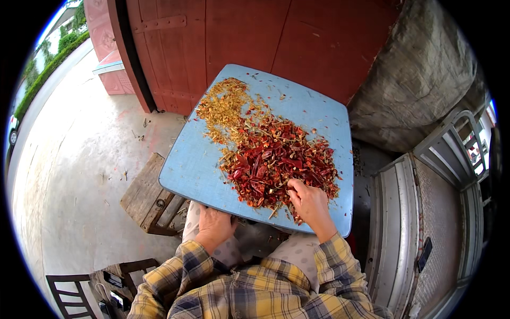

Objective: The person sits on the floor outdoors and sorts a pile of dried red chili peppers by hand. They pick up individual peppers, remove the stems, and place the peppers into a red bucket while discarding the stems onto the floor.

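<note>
A heap of broken dried red chilies (271,159), mixed with seeds and stems, covers the middle and near right of a small light-blue table (191,163). Its far left side merges into a yellowish pile of chili seeds (223,103). My right hand (310,201) is at the near edge of the heap, thumb and forefinger bent together against the chilies. Whether a piece sits between those fingertips is hidden. On my knee, by the near left table edge, rests my left hand (215,225); its fingertips are out of sight beneath the edge.
A wooden stool (145,191) stands left of the table. Behind it rises a red door (243,36). To the right are a dark tarp (414,75) and a grey metal cart (398,223) with a phone (424,254) on it. Devices (118,300) lie on a seat at lower left.
</note>
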Motion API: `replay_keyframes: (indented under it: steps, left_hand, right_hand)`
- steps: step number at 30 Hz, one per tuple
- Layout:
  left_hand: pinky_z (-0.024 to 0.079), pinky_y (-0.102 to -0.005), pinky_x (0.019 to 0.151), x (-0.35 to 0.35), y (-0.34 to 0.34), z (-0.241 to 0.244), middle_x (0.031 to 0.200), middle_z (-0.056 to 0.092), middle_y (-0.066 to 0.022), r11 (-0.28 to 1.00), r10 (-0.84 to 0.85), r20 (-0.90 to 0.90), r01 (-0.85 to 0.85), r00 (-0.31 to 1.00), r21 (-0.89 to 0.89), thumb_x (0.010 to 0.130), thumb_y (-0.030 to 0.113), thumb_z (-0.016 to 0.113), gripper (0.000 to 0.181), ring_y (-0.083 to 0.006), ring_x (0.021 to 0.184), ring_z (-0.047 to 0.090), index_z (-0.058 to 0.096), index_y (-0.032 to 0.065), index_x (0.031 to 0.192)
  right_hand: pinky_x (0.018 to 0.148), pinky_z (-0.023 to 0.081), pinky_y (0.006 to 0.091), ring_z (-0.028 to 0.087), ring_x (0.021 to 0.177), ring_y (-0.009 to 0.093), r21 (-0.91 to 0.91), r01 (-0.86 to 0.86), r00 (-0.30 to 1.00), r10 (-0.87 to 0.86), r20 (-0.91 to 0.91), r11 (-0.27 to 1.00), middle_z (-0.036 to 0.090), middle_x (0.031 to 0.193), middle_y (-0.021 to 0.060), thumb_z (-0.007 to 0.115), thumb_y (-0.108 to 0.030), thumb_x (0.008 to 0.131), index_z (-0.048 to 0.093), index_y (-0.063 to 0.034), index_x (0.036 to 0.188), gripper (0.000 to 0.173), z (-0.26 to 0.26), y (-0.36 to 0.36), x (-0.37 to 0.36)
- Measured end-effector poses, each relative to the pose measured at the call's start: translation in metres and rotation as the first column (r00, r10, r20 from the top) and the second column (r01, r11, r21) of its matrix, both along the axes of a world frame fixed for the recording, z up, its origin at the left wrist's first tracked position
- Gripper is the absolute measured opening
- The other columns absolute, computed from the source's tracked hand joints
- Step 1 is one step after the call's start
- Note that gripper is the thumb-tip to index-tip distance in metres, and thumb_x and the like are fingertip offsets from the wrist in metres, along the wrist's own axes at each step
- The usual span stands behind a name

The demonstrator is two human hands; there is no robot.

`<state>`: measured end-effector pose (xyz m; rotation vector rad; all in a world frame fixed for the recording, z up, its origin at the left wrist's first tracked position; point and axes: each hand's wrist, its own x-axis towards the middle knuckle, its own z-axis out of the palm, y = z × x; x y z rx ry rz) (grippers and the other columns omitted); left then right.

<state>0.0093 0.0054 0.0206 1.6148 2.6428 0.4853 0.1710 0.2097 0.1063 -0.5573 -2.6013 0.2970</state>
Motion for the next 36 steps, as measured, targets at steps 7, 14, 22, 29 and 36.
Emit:
replay_keyframes:
  steps: [7, 14, 22, 29, 36]
  left_hand:
    - [0.018, -0.0626, 0.105, -0.002, 0.0, 0.0, 0.118, 0.06, -0.0125, 0.998, -0.011, -0.007, 0.011, 1.0, 0.06, 0.076, 0.033, 0.066, 0.05, -0.0321, 0.111, 0.055, 0.058, 0.0124, 0.122]
    - [0.018, -0.0626, 0.106, -0.003, 0.001, -0.003, 0.116, 0.061, -0.0131, 1.0, 0.008, 0.046, -0.009, 0.999, 0.02, 0.076, 0.032, 0.067, 0.052, -0.0324, 0.108, 0.056, 0.058, 0.0121, 0.122]
    - [0.018, -0.0646, 0.104, -0.002, 0.004, -0.004, 0.124, 0.056, -0.0134, 1.0, 0.002, 0.06, -0.001, 0.998, -0.02, 0.076, 0.034, 0.067, 0.056, -0.0337, 0.117, 0.05, 0.055, 0.0122, 0.126]
    - [0.018, -0.0634, 0.105, -0.002, 0.006, -0.005, 0.133, 0.05, -0.0144, 0.998, -0.018, 0.091, 0.024, 0.996, -0.066, 0.075, 0.036, 0.068, 0.062, -0.0347, 0.126, 0.041, 0.051, 0.0109, 0.13]
    - [0.019, -0.062, 0.105, -0.001, 0.005, -0.001, 0.133, 0.049, -0.0143, 0.998, -0.015, 0.094, 0.02, 0.995, -0.056, 0.076, 0.034, 0.068, 0.062, -0.0344, 0.126, 0.04, 0.051, 0.0112, 0.13]
  right_hand:
    - [0.055, 0.047, 0.041, 0.062, 0.064, 0.028, 0.047, -0.067, 0.95, 0.05, 0.307, 0.997, 0.063, 0.07, 0.0087, 0.062, -0.017, 0.084, 0.06, -0.0121, 0.097, 0.014, 0.006, 0.011, -0.027]
    - [0.057, 0.047, 0.0384, 0.062, 0.066, 0.027, -0.183, -0.094, 0.99, 0.112, 0.087, 0.979, 0.063, 0.072, 0.0111, 0.062, -0.017, 0.085, 0.061, -0.0085, 0.09, 0.01, 0.013, 0.027, -0.03]
    - [0.039, 0.026, 0.0194, 0.038, 0.048, 0.003, -0.941, -0.332, 0.921, -0.24, -0.308, -0.069, 0.053, 0.069, -0.0025, 0.055, -0.016, 0.091, 0.052, -0.0096, 0.082, 0.011, 0.027, 0.054, -0.007]
    - [0.047, 0.036, 0.0267, 0.047, 0.052, 0.011, -0.787, -0.034, 0.999, 0.027, -0.021, 0.616, 0.055, 0.068, 0.0031, 0.057, -0.016, 0.088, 0.061, -0.0059, 0.088, 0.011, 0.029, 0.056, -0.008]
    - [0.065, 0.049, 0.0437, 0.063, 0.076, 0.031, -0.119, -0.03, 0.926, 0.072, 0.37, 0.992, 0.064, 0.078, 0.0111, 0.064, -0.02, 0.08, 0.063, -0.0079, 0.084, 0.012, 0.021, 0.051, -0.022]
